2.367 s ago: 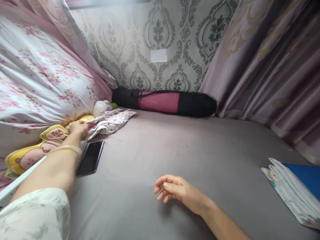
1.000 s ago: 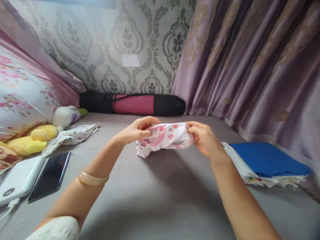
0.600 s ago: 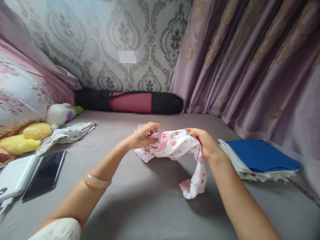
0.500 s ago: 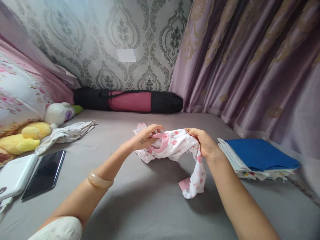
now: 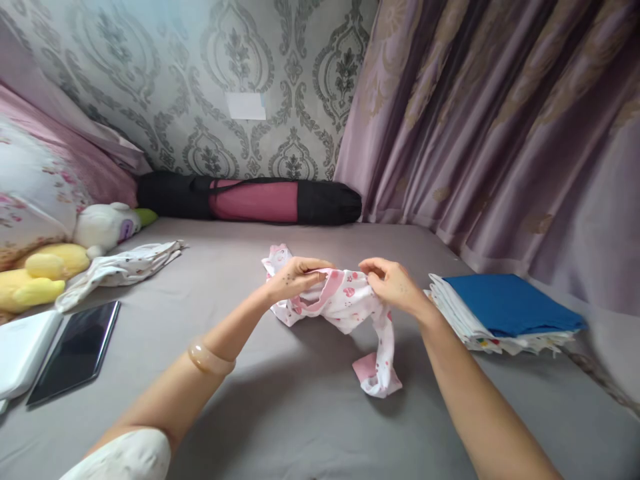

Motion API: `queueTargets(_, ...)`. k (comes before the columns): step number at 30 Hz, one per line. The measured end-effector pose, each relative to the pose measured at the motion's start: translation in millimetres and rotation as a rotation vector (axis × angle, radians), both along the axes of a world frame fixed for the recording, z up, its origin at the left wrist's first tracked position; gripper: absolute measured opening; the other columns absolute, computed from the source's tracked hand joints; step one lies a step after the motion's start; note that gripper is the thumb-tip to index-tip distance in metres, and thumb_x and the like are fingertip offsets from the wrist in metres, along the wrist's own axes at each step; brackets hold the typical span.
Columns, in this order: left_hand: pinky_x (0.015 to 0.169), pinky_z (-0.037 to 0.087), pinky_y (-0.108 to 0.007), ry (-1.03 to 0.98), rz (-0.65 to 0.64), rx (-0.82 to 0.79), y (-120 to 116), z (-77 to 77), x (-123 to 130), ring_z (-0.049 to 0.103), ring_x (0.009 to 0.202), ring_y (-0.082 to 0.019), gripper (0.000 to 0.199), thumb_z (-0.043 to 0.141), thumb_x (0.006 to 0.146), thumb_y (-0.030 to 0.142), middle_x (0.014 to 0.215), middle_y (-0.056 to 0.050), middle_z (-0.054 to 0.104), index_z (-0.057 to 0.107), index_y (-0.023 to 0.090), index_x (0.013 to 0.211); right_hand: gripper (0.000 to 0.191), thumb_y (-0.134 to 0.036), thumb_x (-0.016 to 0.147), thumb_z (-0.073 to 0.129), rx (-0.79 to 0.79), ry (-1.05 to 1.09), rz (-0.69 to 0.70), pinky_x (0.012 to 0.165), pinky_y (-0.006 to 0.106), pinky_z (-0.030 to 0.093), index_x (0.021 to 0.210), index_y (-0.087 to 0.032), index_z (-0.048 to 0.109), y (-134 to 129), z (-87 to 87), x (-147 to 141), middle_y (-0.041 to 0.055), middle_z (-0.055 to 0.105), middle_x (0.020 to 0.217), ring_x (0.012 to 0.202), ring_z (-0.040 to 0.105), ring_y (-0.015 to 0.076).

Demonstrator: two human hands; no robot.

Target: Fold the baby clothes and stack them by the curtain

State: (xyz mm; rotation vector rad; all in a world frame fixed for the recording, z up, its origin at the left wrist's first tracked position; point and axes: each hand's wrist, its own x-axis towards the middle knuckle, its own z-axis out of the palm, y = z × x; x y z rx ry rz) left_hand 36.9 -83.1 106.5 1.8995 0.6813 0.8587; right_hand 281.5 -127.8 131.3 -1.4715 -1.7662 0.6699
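A small white baby shirt (image 5: 353,303) with pink prints and a pink neckband is held up above the grey sheet. My left hand (image 5: 295,277) is closed on its neckband side, thumb and fingers pinching the fabric. At the other shoulder, my right hand (image 5: 393,283) pinches the cloth between thumb and fingers. One sleeve hangs down below my right hand, its pink cuff touching or close to the sheet. The other sleeve lies beyond my left hand, partly hidden by it.
On the right sits a folded cloth stack (image 5: 505,307), blue on top. A phone (image 5: 75,353), a white device (image 5: 25,353), a crumpled printed cloth (image 5: 125,267) and plush toys (image 5: 45,273) lie left. A black-and-red long bag (image 5: 255,200) rests along the wall.
My right hand has moved left, closer to my left hand, and the shirt bunches more between them. The hanging sleeve has dropped slightly. My left hand's fingers have closed on the neckband.
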Motion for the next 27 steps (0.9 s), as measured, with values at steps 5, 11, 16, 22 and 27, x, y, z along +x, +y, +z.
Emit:
queueTargets(5,0.061,0.045,-0.023,0.021,0.041,-0.106,1,5.2,12,0.060,0.071,-0.015,0.036,0.065,0.081,0.048,0.074,-0.002,0.067,0.073,0.013,0.086,0.033,-0.039,0.085,0.061,0.099,-0.070,0.180,0.074,0.028,0.049,0.114,-0.025,0.067,-4,10.2,-28,0.0043,0.071,0.107,0.091,0.065,0.0187)
queueTargets(11,0.068,0.048,-0.025,-0.165,0.319,-0.134,0,0.7,-3,0.062,0.077,-0.015,0.038,0.074,0.073,0.048,0.089,-0.005,0.069,0.067,0.015,0.093,0.025,-0.045,0.085,0.061,0.071,-0.084,0.081,0.059,0.026,0.042,0.087,-0.022,0.070,12,9.7,-33,-0.0014,0.066,0.064,0.061,0.059,0.0149)
queueTargets(16,0.058,0.041,-0.023,-0.061,0.507,0.011,-26,-11.6,-24,0.054,0.063,-0.012,0.033,0.064,0.081,0.048,0.068,0.000,0.060,0.062,0.016,0.074,0.032,-0.051,0.083,0.062,0.164,0.038,-0.002,0.062,0.026,0.042,0.078,-0.020,0.068,26,11.8,-24,-0.0002,0.065,0.063,0.063,0.058,0.0156)
queueTargets(22,0.055,0.038,-0.025,0.206,0.530,0.145,-51,-35.6,-7,0.050,0.056,-0.013,0.030,0.060,0.085,0.044,0.058,0.003,0.055,0.054,0.020,0.067,0.037,-0.056,0.080,0.065,0.204,0.129,-0.079,0.061,0.026,0.041,0.073,-0.019,0.067,27,24.7,-29,0.0001,0.063,0.062,0.061,0.056,0.0152)
queueTargets(27,0.067,0.044,-0.029,0.235,0.635,0.292,-37,-53.2,7,0.057,0.071,-0.017,0.013,0.059,0.087,0.032,0.080,0.000,0.059,0.051,0.022,0.082,0.033,-0.052,0.082,0.064,0.246,0.115,-0.081,0.059,0.026,0.039,0.072,-0.020,0.066,11,39.4,-32,-0.0016,0.058,0.057,0.058,0.051,0.0140)
